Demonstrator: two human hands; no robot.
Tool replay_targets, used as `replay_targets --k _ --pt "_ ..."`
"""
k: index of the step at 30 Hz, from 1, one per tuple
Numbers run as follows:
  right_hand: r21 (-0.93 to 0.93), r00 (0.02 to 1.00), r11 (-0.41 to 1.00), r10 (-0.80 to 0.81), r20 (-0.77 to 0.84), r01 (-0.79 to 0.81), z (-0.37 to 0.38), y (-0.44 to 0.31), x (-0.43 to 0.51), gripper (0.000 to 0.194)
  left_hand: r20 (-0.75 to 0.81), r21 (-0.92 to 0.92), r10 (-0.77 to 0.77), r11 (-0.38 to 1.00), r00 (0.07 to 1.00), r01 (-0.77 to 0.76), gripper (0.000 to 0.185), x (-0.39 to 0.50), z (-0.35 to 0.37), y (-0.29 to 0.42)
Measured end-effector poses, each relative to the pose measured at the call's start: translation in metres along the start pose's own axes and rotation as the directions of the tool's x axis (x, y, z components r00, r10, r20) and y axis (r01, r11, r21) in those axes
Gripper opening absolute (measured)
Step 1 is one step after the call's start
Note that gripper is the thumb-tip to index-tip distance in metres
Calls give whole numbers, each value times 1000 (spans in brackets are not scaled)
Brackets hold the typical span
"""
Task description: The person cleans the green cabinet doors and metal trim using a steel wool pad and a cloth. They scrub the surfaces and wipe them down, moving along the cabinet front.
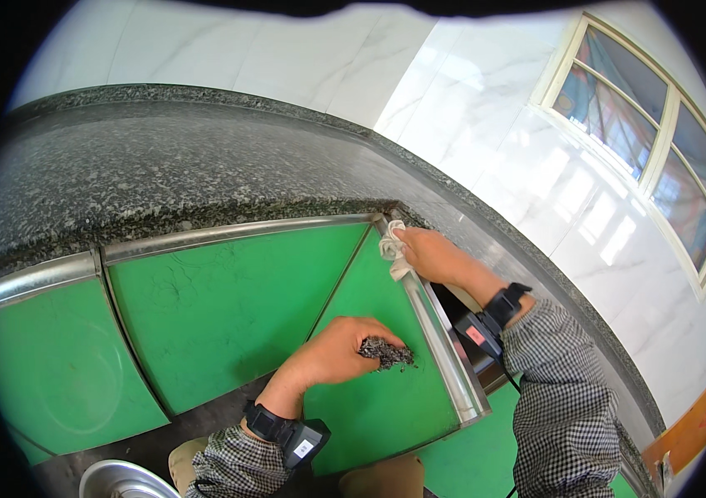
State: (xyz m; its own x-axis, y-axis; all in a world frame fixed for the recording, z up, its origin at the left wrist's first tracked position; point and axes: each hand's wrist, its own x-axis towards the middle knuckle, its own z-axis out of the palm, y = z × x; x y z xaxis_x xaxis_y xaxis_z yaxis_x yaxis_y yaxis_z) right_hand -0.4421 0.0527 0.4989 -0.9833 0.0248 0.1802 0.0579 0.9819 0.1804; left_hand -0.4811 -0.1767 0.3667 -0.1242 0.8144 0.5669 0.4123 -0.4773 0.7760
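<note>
My left hand (342,350) grips a dark, matted steel wool scourer (389,354) close to a green cabinet door (365,429); whether the scourer touches the door I cannot tell. Up at the inner corner, my right hand (433,254) pinches a bunched off-white cloth (394,249) over the metal edge strip (443,348) along the door's top. This door appears swung outward, with a dark gap behind it. A second green door panel (222,305) has faint dark scratch-like marks on its upper part.
A speckled granite countertop (141,155) curves along the wall above the doors. At bottom left stands a metal basin (122,476). White marbled wall tiles (490,124) and a framed window (639,137) lie beyond. An orange board (689,423) is at lower right.
</note>
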Motion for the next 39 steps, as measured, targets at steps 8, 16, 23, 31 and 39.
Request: replay_targets --k 8,16,23,31,39 --pt "-218 994 976 51 99 -29 14 21 55 44 -24 -35 25 999 999 -26 39 -2 -5 -7" --pt "127 981 991 27 192 -52 -15 21 30 39 46 -25 -33 999 998 34 43 -5 -7 -4" --pt "289 946 922 181 268 -258 -34 -10 -38 41 53 -50 6 999 999 -3 42 -8 -7 2" --pt "310 983 950 -26 182 -32 -78 -91 -156 35 29 -16 55 998 998 -54 37 -12 -10 5" --pt "206 975 976 -113 191 73 -122 -103 -137 33 15 -4 -24 1000 1000 24 39 -16 -20 7"
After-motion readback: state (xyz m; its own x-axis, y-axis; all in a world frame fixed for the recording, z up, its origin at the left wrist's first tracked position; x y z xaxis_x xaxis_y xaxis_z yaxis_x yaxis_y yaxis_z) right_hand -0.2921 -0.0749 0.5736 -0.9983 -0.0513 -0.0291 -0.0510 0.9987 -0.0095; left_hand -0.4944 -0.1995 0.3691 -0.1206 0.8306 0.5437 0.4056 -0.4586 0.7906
